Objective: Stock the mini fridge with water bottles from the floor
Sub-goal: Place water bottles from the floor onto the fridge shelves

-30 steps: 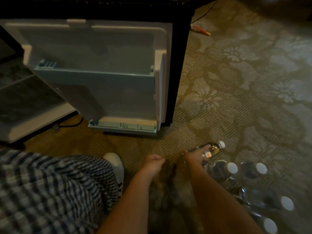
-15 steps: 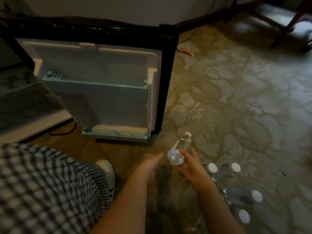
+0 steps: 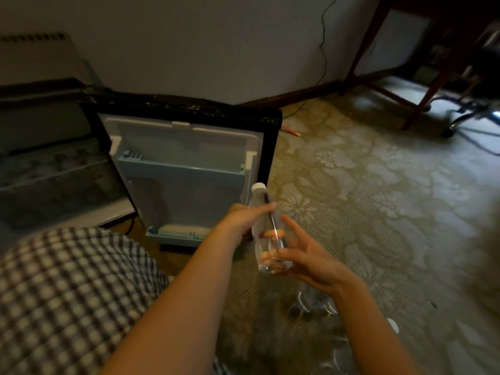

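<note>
A clear water bottle with a white cap is held nearly upright in the air, just in front of the open mini fridge door. My left hand is shut around the bottle's middle, thumb on top. My right hand is beside the bottle's lower part, fingers spread, fingertips touching its base. The door's pale blue shelf holds nothing. The fridge's dark inside shows at the left. More bottles lie on the carpet under my right forearm, partly hidden.
My knee in checked cloth fills the lower left. A wall stands behind the fridge with a black cable running down it. Dark wooden desk legs and a wheeled chair base stand at the upper right. Patterned carpet spreads right.
My right hand lifted the bottle off the floor toward the fridge door. My left hand has closed on it and my right hand's fingers have spread. The view tilted up.
</note>
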The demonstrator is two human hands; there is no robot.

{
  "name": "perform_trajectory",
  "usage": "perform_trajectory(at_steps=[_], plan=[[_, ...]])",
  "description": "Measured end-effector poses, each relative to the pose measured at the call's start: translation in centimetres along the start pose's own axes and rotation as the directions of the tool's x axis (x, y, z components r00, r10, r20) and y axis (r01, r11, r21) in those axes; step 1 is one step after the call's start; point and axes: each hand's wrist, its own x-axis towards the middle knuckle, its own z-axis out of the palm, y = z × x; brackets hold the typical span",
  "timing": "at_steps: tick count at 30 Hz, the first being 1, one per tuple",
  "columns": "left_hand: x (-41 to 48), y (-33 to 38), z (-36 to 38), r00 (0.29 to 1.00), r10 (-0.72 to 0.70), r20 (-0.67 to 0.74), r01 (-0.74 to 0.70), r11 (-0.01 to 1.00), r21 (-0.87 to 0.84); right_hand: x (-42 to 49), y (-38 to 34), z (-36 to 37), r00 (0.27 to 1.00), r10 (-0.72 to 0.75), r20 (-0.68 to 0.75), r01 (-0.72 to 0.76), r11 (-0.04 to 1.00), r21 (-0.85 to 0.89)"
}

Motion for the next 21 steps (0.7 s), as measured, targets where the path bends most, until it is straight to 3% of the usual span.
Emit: perform_trajectory(at_steps=[7,11,16,21], plan=[[-5.6,4.2,-5.8,0.981,0.190,-0.031,-0.193,0.971,-0.144,0.3,-5.2,5.7,0.981,-0.137,0.136,0.159,0.973,-0.166],[-8.2,6.2,-10.0,0.949,0.292,-0.118,-0.309,0.935,-0.173,1.6,-8.1,9.6,0.960,-0.189,0.206,0.238,0.940,-0.244],[-11.3,8.9,-17.7,0.835,0.454,-0.311,-0.509,0.852,-0.121,5.6,-12.4,16.7,0.920,-0.257,0.297,0.355,0.868,-0.347],[-12.8,9.1,-24.6,0.721,0.497,-0.482,-0.586,0.809,-0.042,9.7,-15.4,23.5,0.906,-0.270,0.327,0.399,0.806,-0.438]])
